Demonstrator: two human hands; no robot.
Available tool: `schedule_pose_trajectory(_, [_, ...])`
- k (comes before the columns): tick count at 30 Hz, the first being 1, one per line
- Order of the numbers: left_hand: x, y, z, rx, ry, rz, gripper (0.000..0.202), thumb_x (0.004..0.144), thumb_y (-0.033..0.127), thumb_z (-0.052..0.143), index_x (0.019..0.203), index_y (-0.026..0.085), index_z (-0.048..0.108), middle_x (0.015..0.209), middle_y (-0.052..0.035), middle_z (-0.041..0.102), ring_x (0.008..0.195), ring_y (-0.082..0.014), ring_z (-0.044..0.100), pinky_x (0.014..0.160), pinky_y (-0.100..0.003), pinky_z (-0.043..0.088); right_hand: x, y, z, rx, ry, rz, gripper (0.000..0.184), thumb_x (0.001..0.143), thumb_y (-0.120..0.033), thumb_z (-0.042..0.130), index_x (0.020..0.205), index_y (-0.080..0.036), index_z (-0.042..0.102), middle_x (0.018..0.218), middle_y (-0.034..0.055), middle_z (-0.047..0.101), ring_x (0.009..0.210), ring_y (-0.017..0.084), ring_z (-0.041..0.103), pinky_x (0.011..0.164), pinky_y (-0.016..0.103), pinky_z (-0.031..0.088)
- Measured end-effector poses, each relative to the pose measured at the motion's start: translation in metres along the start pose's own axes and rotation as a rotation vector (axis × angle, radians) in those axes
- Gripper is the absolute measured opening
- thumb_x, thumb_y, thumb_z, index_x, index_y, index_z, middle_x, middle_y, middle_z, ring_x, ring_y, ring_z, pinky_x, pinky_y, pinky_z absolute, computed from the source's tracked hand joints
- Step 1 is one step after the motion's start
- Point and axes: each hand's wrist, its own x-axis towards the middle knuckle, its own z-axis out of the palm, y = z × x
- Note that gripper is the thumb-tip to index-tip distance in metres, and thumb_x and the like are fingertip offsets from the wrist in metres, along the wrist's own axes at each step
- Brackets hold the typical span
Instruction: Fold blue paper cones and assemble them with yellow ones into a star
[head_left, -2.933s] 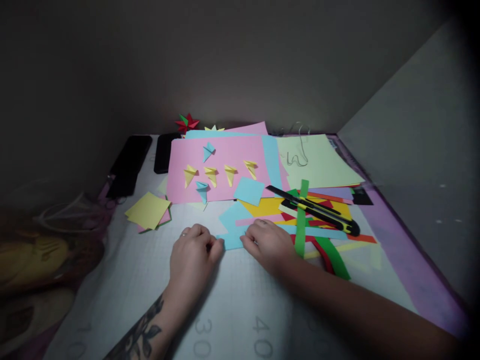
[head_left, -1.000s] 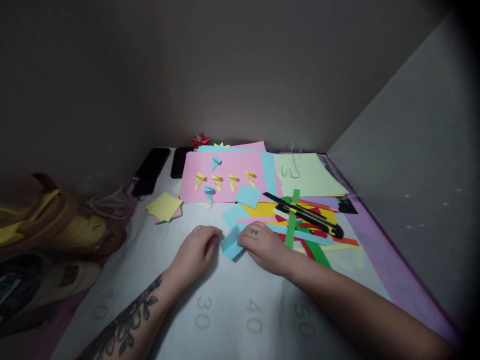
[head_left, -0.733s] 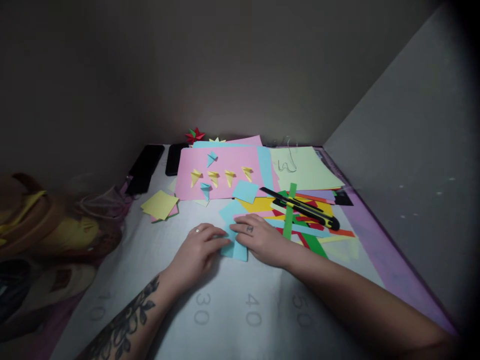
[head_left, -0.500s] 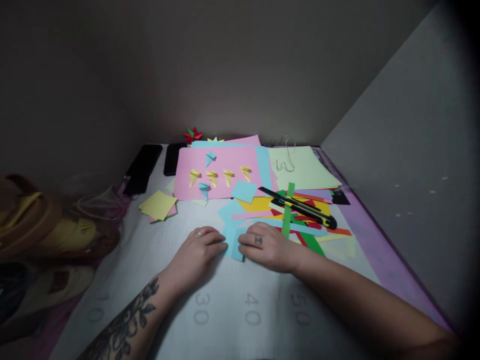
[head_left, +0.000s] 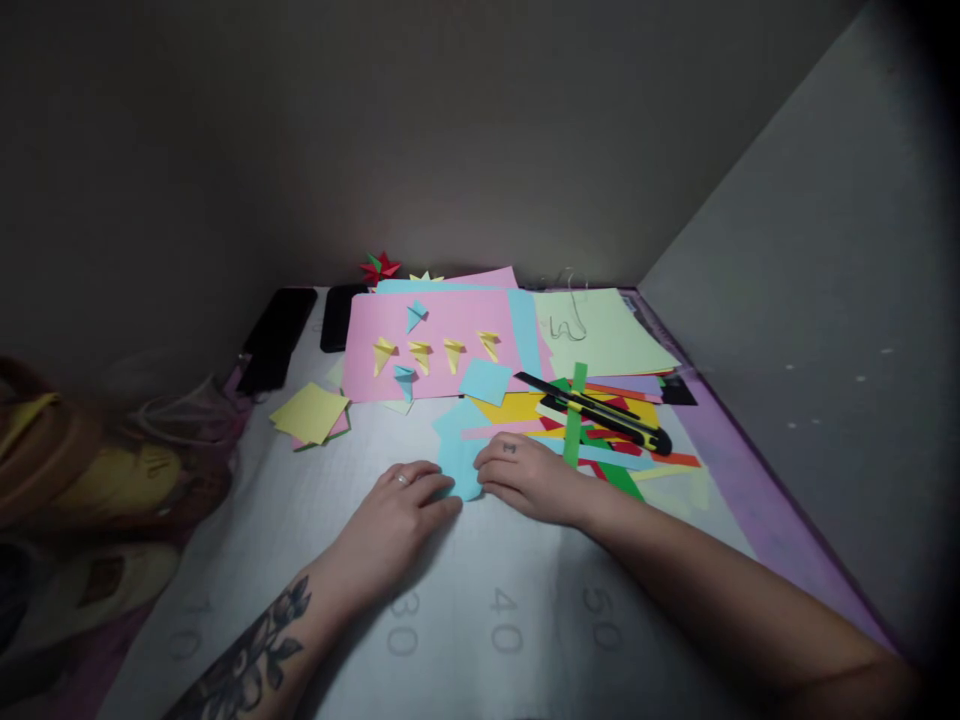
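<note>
A small light-blue sheet of paper (head_left: 463, 468) lies between my two hands on the white surface, its near edge curled over. My left hand (head_left: 405, 512) pinches its lower left side, fingertips and thumb close together. On the right edge, the bent fingers of my right hand (head_left: 531, 480) hold the same sheet. Just beyond lies a blue square of paper (head_left: 486, 383). Several folded yellow pieces (head_left: 454, 355) and two folded blue pieces (head_left: 405, 381) rest on a pink sheet (head_left: 442, 312).
A black and yellow utility knife (head_left: 600, 412) lies over coloured paper strips (head_left: 574, 440) at right. Pale green sheets (head_left: 600, 330) sit behind. Square notes (head_left: 311, 412) are stacked at left, near two dark phones (head_left: 281, 325). A red paper star (head_left: 381, 267) stands at the back.
The blue paper's near edge has moved away from me and now curls over. My right hand has shifted slightly away from me; the left stays at the sheet's lower left.
</note>
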Motion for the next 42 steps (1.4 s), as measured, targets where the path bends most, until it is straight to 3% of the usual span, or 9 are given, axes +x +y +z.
schedule_pose_trajectory(5, [0.0, 0.0, 0.0, -0.007, -0.013, -0.002, 0.032, 0.084, 0.007, 0.051, 0.111, 0.021, 0.061, 0.114, -0.008, 0.063, 0.106, -0.026, 0.052, 0.084, -0.044, 0.046, 0.005, -0.005, 0.002, 0.093, -0.007, 0.175, 0.012, 0.087, -0.016, 0.051, 0.079, -0.018, 0.06, 0.086, 0.006, 0.06, 0.085, 0.018, 0.052, 0.079, 0.034, 0.045])
schedule_pose_trajectory(14, [0.001, 0.003, 0.002, -0.033, -0.002, -0.009, 0.025, 0.086, 0.01, 0.05, 0.106, 0.018, 0.064, 0.105, -0.0085, 0.064, 0.097, -0.0244, 0.056, 0.078, -0.041, 0.051, 0.012, -0.017, 0.016, 0.013, 0.061, 0.424, 0.011, 0.079, -0.01, 0.054, 0.071, -0.018, 0.057, 0.088, 0.006, 0.053, 0.088, 0.02, 0.049, 0.077, 0.034, 0.043])
schedule_pose_trajectory(18, [0.002, 0.008, 0.005, -0.055, -0.006, -0.058, 0.025, 0.085, 0.005, 0.048, 0.103, 0.014, 0.062, 0.095, -0.0088, 0.065, 0.089, -0.0215, 0.057, 0.075, -0.037, 0.052, 0.014, -0.017, 0.019, 0.002, 0.066, 0.453, 0.012, 0.077, -0.009, 0.055, 0.07, -0.018, 0.056, 0.087, 0.0057, 0.053, 0.087, 0.02, 0.049, 0.076, 0.034, 0.043])
schedule_pose_trajectory(24, [0.005, 0.012, 0.004, 0.011, -0.065, -0.055, 0.037, 0.085, 0.006, 0.049, 0.119, 0.016, 0.055, 0.096, -0.0087, 0.063, 0.086, -0.0216, 0.056, 0.071, -0.035, 0.052, 0.016, -0.018, 0.018, 0.0, 0.049, 0.479, 0.011, 0.076, -0.01, 0.056, 0.069, -0.018, 0.056, 0.087, 0.0059, 0.053, 0.088, 0.02, 0.049, 0.076, 0.034, 0.043])
schedule_pose_trajectory(34, [0.003, 0.013, 0.007, 0.067, -0.085, -0.089, 0.03, 0.088, 0.012, 0.047, 0.115, 0.021, 0.058, 0.097, -0.0047, 0.062, 0.086, -0.0194, 0.055, 0.074, -0.031, 0.048, 0.017, -0.02, 0.022, -0.046, 0.072, 0.5, 0.013, 0.076, -0.009, 0.054, 0.067, -0.018, 0.053, 0.086, 0.0063, 0.053, 0.086, 0.02, 0.049, 0.073, 0.035, 0.043])
schedule_pose_trajectory(42, [0.007, 0.019, 0.004, 0.121, -0.169, -0.107, 0.03, 0.086, 0.011, 0.051, 0.114, 0.017, 0.058, 0.099, -0.007, 0.062, 0.088, -0.0223, 0.055, 0.073, -0.034, 0.05, 0.017, -0.02, 0.023, -0.058, 0.067, 0.524, 0.012, 0.075, -0.01, 0.055, 0.068, -0.019, 0.052, 0.087, 0.006, 0.053, 0.087, 0.021, 0.048, 0.076, 0.035, 0.041])
